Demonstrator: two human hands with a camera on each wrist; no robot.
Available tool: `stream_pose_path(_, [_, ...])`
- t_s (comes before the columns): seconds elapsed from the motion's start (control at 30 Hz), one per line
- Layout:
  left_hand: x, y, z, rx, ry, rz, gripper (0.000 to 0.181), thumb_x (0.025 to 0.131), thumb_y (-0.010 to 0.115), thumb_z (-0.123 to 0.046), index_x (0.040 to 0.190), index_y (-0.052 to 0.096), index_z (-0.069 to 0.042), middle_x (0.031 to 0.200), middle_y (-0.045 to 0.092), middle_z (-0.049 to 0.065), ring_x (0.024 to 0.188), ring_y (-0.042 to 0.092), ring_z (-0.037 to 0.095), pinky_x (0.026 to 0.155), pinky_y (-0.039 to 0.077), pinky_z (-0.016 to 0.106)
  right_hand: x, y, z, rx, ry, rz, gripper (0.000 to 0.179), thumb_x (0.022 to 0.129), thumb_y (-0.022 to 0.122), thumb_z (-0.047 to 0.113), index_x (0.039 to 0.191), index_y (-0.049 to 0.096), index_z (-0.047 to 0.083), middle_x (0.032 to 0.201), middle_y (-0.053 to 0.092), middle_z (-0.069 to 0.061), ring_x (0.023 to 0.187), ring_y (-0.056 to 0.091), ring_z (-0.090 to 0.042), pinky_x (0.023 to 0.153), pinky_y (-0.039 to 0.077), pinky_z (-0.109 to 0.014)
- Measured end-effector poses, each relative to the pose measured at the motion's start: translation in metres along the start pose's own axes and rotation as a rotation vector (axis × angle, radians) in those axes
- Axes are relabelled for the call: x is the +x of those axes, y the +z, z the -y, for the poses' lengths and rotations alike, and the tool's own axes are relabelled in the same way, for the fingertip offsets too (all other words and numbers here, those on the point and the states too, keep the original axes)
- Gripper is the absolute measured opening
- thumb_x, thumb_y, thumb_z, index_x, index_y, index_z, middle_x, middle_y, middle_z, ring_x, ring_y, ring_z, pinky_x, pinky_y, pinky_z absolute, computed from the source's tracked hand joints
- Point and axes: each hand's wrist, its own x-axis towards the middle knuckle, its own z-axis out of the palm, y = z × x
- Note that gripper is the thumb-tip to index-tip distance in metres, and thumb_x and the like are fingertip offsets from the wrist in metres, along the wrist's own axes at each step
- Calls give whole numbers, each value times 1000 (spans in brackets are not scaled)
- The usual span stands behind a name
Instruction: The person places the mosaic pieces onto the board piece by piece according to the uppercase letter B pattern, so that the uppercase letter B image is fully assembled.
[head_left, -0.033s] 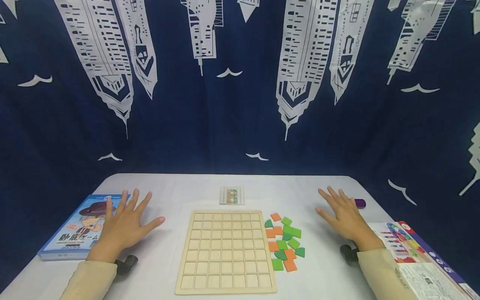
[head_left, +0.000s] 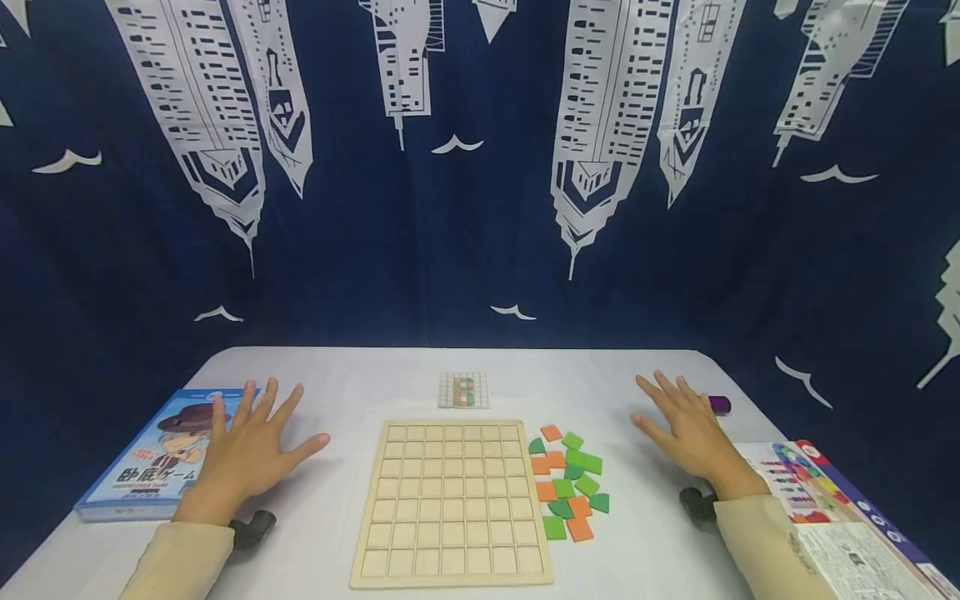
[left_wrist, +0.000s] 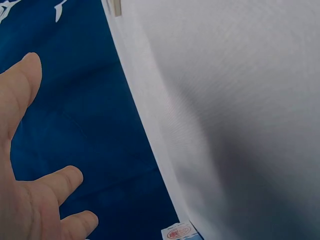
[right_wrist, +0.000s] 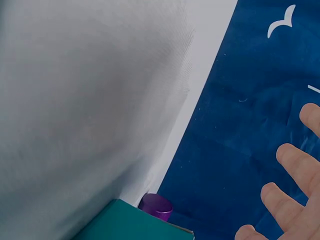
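My left hand [head_left: 243,454], fingers spread and holding nothing, is over the right side of a blue game box [head_left: 142,475]. On the other side, my right hand [head_left: 690,433] is spread too, near a purple cylinder [head_left: 720,406] that it partly hides. Between the hands lies a wooden grid board [head_left: 453,579] with bare square cells. Flat orange and green pieces [head_left: 579,529], some square and some with a curved edge, lie loose along its right side. Behind the board is a small card [head_left: 463,391] printed with a grid pattern in orange and green.
At the right edge of the white table [head_left: 322,533] lies a colourful printed box [head_left: 847,508], partly under the right sleeve. A teal box side [right_wrist: 130,225] shows beside the purple cylinder in the right wrist view. A dark blue cloth [head_left: 427,250] with white building prints hangs behind.
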Motion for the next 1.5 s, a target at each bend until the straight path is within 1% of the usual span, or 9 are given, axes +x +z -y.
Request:
stream_pose_path(0.3, [2, 0, 1, -2, 9, 1, 100, 98, 56, -76, 164, 41, -2, 169, 23, 38, 161, 7, 59, 123, -7, 81, 1, -3, 1, 17, 9, 14, 73, 108, 63, 44, 164, 40, 3, 169, 30, -36, 155, 20, -65, 123, 10, -81])
stream_pose_path(0.43, [2, -1, -3, -18, 25, 0, 98, 99, 58, -74, 164, 42, -2, 169, 25, 38, 160, 10, 60, 123, -4, 82, 0, -2, 0, 42, 4, 34, 71, 107, 66, 39, 163, 42, 2, 167, 35, -36, 151, 29, -64, 120, 22, -81])
stream_pose_path(0.6, [5, 0, -9, -110, 84, -40, 91, 98, 67, -64, 163, 46, -4, 168, 32, 34, 158, 18, 60, 125, 4, 80, 1, 2, 0, 112, -66, 38, 61, 104, 73, 23, 154, 52, -5, 153, 54, -35, 139, 51, -60, 113, 41, -76])
stream_pose_path(0.8, [8, 9, -18, -397, 130, -69, 73, 99, 79, -38, 160, 52, -7, 167, 41, 28, 158, 24, 57, 125, 13, 78, 4, 5, 5, 268, -121, 79, 47, 102, 75, 13, 143, 63, -7, 138, 70, -27, 122, 69, -49, 102, 56, -67])
stream_pose_path(0.9, [8, 15, -24, -591, 103, -74, 65, 101, 78, -28, 158, 54, -7, 167, 44, 24, 158, 28, 53, 125, 19, 77, 10, 4, 11, 395, -147, 130, 43, 102, 73, 8, 140, 64, -9, 131, 74, -25, 116, 74, -41, 97, 64, -44])
stream_pose_path(1.03, [13, 24, -35, -807, 60, -72, 56, 106, 71, -21, 157, 54, -5, 166, 47, 21, 157, 35, 47, 128, 26, 67, 24, 6, 21, 536, -135, 261, 44, 104, 71, 8, 142, 61, -10, 130, 74, -24, 118, 73, -37, 91, 59, -23])
stream_pose_path(1.27, [21, 38, -54, -1184, -127, -16, 53, 113, 55, -18, 162, 44, 0, 167, 47, 18, 156, 43, 33, 123, 40, 29, 46, 20, 34, 664, -60, 398, 51, 105, 70, 14, 148, 57, -9, 138, 71, -24, 129, 68, -39, 106, 57, -46])
stream_pose_path(1.4, [19, 43, -58, -1391, -232, -5, 54, 116, 44, -18, 166, 34, 1, 172, 38, 19, 158, 39, 31, 127, 36, 33, 56, 33, 39, 767, 19, 425, 55, 105, 71, 16, 151, 54, -9, 143, 68, -24, 132, 66, -33, 109, 54, -44])
stream_pose_path(1.5, [18, 47, -57, -1414, -260, -2, 54, 116, 44, -18, 166, 35, 0, 172, 38, 18, 158, 39, 30, 126, 37, 32, 61, 43, 42, 853, 67, 428, 57, 103, 72, 13, 151, 53, -10, 144, 67, -25, 127, 68, -26, 104, 56, -33])
